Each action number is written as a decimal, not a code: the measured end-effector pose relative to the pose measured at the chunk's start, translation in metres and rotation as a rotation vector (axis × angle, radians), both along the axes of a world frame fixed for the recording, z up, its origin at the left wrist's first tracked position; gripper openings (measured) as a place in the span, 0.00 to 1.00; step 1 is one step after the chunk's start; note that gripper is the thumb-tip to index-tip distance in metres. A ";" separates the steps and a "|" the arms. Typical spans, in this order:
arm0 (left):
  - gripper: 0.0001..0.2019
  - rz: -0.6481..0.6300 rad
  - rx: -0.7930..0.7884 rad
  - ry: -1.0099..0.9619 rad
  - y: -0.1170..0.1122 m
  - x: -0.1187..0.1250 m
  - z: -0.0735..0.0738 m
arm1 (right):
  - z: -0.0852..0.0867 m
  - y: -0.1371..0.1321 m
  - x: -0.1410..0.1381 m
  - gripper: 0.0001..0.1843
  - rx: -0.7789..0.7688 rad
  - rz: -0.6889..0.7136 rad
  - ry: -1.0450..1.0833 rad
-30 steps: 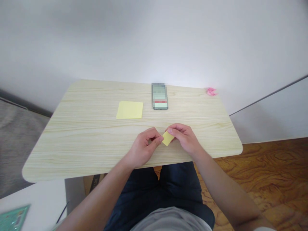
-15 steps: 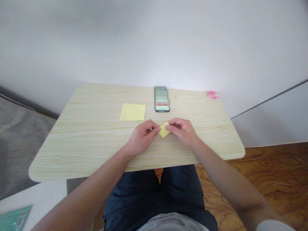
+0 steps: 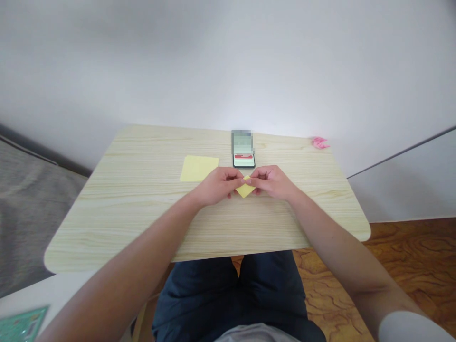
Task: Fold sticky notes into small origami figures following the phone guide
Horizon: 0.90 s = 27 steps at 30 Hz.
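Between my hands is a small folded piece of yellow paper (image 3: 245, 191), with one corner pointing toward me. My left hand (image 3: 221, 184) pinches its left side, and my right hand (image 3: 272, 182) pinches its right side. Both thumbs lie on top, their tips almost meeting near the upper corner. The fingers underneath are partly hidden. Just beyond my left hand, a larger flat yellow sheet or stack of paper (image 3: 199, 168) lies on the table.
A phone (image 3: 244, 160) with a lit screen lies at the far edge of the wooden table (image 3: 117, 209), close beyond my hands. Near the far right corner sits a pink folded paper piece (image 3: 319, 142). A green packet (image 3: 23, 325) is at lower left.
My hands have moved slightly away from me, closer to the phone. My left hand has come nearer to my right, and the thumbs now almost meet on the folded paper. The view has shifted slightly.
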<state>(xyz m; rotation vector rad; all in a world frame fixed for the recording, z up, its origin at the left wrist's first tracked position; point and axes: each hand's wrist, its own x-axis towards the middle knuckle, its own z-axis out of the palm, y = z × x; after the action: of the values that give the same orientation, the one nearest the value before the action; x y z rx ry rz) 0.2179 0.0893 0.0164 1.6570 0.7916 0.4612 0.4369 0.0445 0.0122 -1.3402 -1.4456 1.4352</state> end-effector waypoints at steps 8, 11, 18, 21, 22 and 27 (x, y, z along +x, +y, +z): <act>0.15 0.072 -0.193 -0.188 0.006 -0.008 -0.010 | 0.007 0.012 0.014 0.18 -0.067 0.202 0.162; 0.15 0.080 -0.151 -0.179 0.005 -0.009 -0.009 | 0.004 0.009 0.013 0.16 -0.054 0.139 0.182; 0.14 0.032 0.012 -0.070 0.001 -0.010 -0.006 | -0.003 0.003 0.013 0.15 -0.029 0.080 0.223; 0.14 0.065 0.037 -0.076 0.000 -0.010 -0.006 | -0.003 0.002 0.012 0.16 -0.004 0.026 0.243; 0.13 0.081 0.034 -0.081 0.000 -0.010 -0.006 | -0.003 0.002 0.011 0.16 0.000 0.011 0.252; 0.13 0.120 -0.037 -0.152 -0.001 -0.009 -0.006 | 0.000 -0.001 0.007 0.17 0.017 -0.018 0.314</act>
<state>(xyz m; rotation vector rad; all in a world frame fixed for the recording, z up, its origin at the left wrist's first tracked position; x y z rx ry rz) 0.2089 0.0882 0.0107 1.5263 0.7841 0.6448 0.4440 0.0439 0.0118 -1.0578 -1.2339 1.5392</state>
